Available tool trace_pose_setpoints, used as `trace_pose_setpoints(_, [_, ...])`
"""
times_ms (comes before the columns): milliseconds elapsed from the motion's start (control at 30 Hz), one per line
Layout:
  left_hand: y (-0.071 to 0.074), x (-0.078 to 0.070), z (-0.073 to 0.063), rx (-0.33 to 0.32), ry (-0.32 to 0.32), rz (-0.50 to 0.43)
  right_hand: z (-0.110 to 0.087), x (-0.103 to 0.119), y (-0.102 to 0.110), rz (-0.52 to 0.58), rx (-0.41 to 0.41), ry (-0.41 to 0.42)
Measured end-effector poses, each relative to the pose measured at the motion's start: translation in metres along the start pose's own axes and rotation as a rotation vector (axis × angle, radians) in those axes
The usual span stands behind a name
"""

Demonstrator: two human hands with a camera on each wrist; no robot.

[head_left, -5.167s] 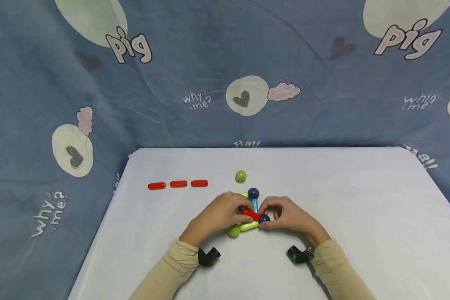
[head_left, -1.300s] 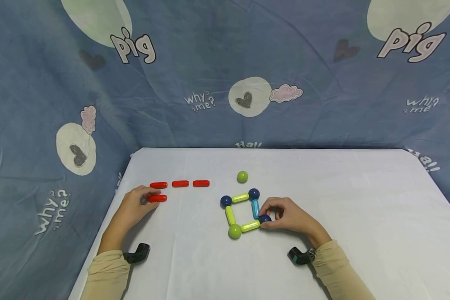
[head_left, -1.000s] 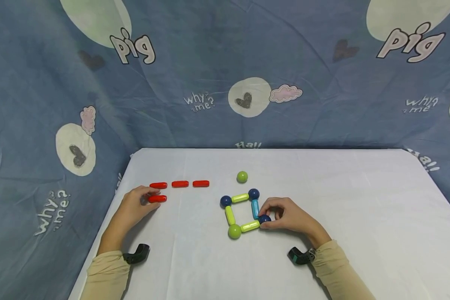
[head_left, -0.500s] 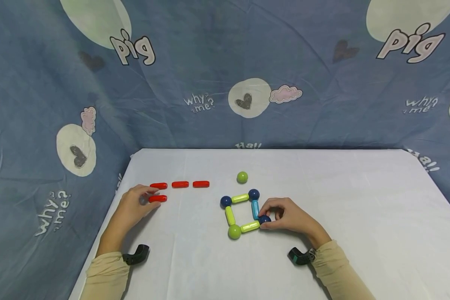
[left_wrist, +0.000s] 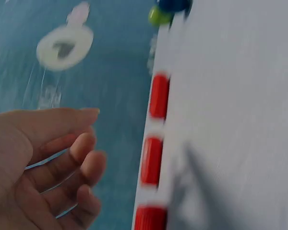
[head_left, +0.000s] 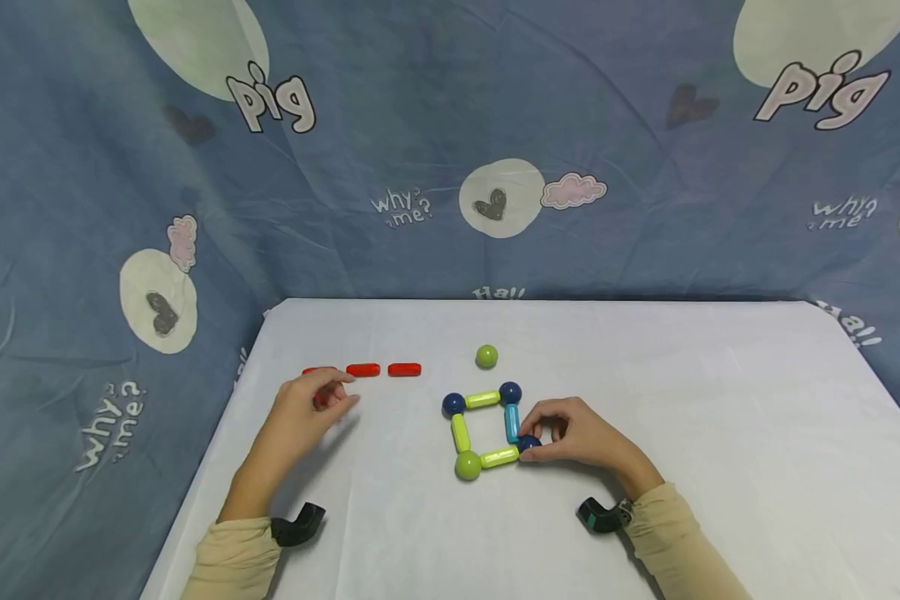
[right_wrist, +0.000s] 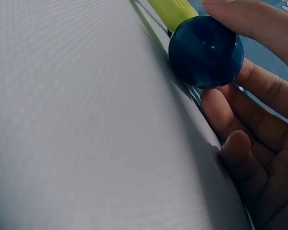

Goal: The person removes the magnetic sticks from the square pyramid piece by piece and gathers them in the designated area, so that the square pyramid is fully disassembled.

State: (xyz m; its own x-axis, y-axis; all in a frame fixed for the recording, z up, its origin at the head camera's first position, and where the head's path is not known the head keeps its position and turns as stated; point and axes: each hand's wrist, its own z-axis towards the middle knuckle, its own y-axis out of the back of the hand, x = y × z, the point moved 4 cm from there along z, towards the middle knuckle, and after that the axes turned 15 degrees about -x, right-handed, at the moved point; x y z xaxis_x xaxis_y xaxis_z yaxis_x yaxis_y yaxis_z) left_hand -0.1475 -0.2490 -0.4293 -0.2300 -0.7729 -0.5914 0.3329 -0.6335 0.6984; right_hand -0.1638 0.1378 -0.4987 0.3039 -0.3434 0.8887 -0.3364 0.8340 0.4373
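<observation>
My right hand (head_left: 581,433) pinches a dark blue ball (head_left: 528,444) between thumb and fingers. That ball is one corner of a flat four-sided frame, joined to a lime rod (head_left: 499,457) and a light blue rod (head_left: 512,423). Two more dark blue balls and a green ball (head_left: 468,466) form the other corners. On the left, my left hand (head_left: 296,421) hovers with fingers loosely bent and nothing between them, as the left wrist view confirms. Behind it lies a red rod (head_left: 320,400), mostly hidden. The right wrist view shows the pinched ball close up.
A row of three red rods (head_left: 404,369) lies at the back left, the leftmost partly covered by my left hand. A loose green ball (head_left: 486,357) sits behind the frame. The white table (head_left: 682,375) ends at a printed blue cloth (head_left: 390,100).
Earlier my left hand carried a red rod from the frame and laid it below the row. It has now let go and shifted right. My right hand stays on the blue ball.
</observation>
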Motion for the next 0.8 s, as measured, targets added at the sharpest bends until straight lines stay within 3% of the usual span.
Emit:
trace_pose_setpoints(200, [-0.037, -0.036, -0.017, 0.29, 0.04, -0.078, 0.0, 0.005, -0.003, 0.003, 0.014, -0.003])
trace_pose_setpoints(333, [-0.059, -0.057, -0.032, 0.503, 0.025, -0.165, 0.0, 0.01, -0.008, 0.013, 0.037, -0.016])
trace_pose_setpoints(400, [-0.068, -0.064, -0.039, 0.578, 0.013, -0.201, 0.0, 0.011, -0.011, 0.012, 0.049, -0.019])
trace_pose_setpoints(567, [-0.077, -0.072, -0.048, 0.659, 0.016, -0.227, -0.001, 0.017, -0.018, 0.013, 0.088, 0.005])
trace_pose_setpoints(800, [-0.077, -0.077, -0.055, 0.728, 0.107, -0.237, -0.001, 0.02, -0.023, 0.027, 0.147, 0.003])
